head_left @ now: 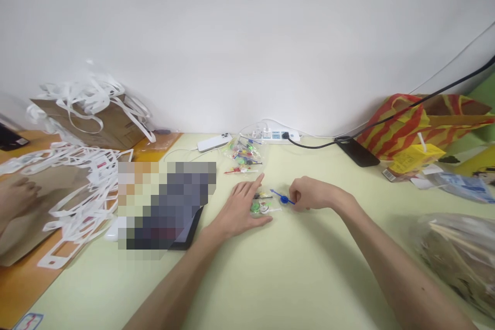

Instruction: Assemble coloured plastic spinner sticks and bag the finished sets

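Observation:
My right hand (pixel 311 193) is closed, its fingers curled at one end of a blue plastic arrow (pixel 284 199) with a round middle. The arrow points to the left, just over the pale green table (pixel 294 268). My left hand (pixel 240 209) lies flat with its fingers spread, at the edge of a small clear bag (pixel 275 210). In that bag are a green round piece (pixel 255 207), a white round piece (pixel 264 208) and dark thin parts, partly covered by the hand. Behind it sits a larger clear bag (pixel 245 152) of similar colourful plastic pieces.
A partly blurred tablet (pixel 187 234) lies left of my left arm. Along the wall are a white phone (pixel 214 142), a power strip (pixel 276 135) and a black phone (pixel 358 152). Tangled white straps (pixel 88 191) and another person's hand (pixel 17 198) are at left, a yellow drink carton (pixel 415 160) at right.

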Demonstrator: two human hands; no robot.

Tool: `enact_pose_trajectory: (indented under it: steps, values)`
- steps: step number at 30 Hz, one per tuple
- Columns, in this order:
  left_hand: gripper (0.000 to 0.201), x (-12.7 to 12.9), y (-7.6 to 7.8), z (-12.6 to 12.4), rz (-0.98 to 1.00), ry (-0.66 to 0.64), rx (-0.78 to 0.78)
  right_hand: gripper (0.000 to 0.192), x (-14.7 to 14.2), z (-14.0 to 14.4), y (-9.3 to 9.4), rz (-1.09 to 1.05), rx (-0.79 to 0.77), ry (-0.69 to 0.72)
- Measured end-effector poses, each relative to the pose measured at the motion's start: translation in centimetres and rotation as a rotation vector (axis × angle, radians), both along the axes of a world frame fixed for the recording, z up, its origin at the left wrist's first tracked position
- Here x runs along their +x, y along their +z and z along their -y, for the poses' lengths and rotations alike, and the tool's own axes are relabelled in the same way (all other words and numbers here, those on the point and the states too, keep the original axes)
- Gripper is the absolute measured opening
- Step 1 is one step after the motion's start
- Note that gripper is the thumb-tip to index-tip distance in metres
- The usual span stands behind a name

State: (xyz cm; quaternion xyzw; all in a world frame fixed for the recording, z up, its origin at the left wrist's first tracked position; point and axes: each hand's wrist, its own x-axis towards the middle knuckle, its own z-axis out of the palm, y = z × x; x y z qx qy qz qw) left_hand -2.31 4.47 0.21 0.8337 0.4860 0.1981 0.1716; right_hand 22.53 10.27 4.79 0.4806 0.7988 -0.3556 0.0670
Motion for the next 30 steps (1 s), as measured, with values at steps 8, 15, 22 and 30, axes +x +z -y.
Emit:
enact_pose_trajectory:
  steps: [8,15,22,30]
  values:
    - [0.108,0.0,0.0,0.0,-0.002,0.0,0.001,0.017,0.4,-0.2,0.6,-0.186,-0.008,-0.047]
    - [0.109,0.0,0.0,0.0,-0.005,-0.005,-0.005,0.014,-0.8,0.0,-0.4,-0.387,-0.076,-0.107]
    - [0.108,0.0,-0.1,0.0,-0.009,0.001,0.0,0.016,-2.3,-0.1,-2.6,-0.52,-0.122,-0.108]
    - [0.109,0.0,-0.1,0.0,-0.004,0.008,0.015,0.007,-1.9,-0.2,-2.9,-0.585,-0.265,-0.114]
